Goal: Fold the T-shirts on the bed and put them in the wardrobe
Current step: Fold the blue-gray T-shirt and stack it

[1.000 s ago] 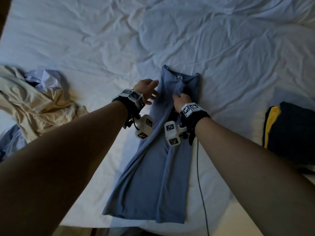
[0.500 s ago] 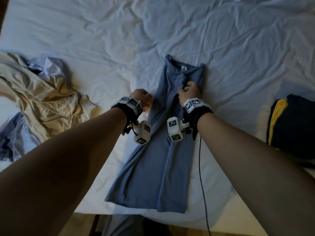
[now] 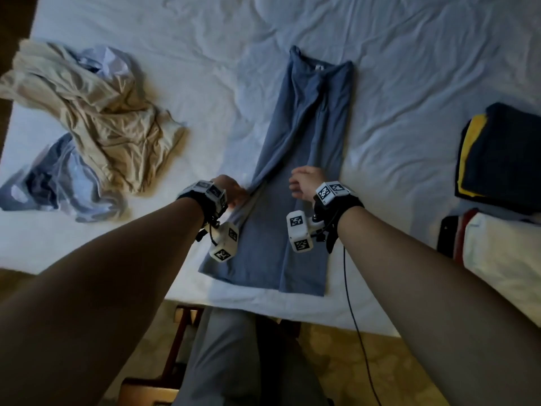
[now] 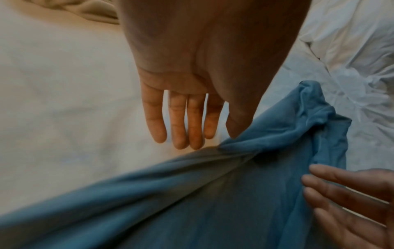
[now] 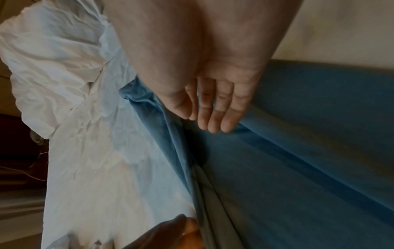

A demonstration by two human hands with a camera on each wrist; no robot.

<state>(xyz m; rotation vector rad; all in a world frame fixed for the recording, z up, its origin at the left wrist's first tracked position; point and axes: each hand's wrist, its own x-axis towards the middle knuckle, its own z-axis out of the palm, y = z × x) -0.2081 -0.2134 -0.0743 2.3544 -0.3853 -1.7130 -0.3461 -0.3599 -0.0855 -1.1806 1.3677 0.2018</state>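
Observation:
A blue T-shirt (image 3: 304,136) lies on the white bed (image 3: 205,39), folded lengthwise into a narrow strip, collar far and hem near the front edge. My left hand (image 3: 231,190) is at the strip's left edge about halfway down. In the left wrist view its fingers (image 4: 185,121) are straight over the sheet and the thumb touches a raised fold of the shirt (image 4: 213,193). My right hand (image 3: 304,183) is over the strip's middle, its fingers (image 5: 213,107) straight just above the blue fabric (image 5: 298,151). Neither hand holds anything.
A crumpled beige garment (image 3: 96,118) and pale blue clothes (image 3: 58,183) lie at the left. A folded navy and yellow stack (image 3: 503,153) sits at the right, with a white pillow (image 3: 503,259) nearer. A black cable (image 3: 351,303) hangs over the bed's front edge.
Both hands have slid back toward me along the shirt, from near the collar to its middle. Their fingers, curled on the fabric before, are now straight.

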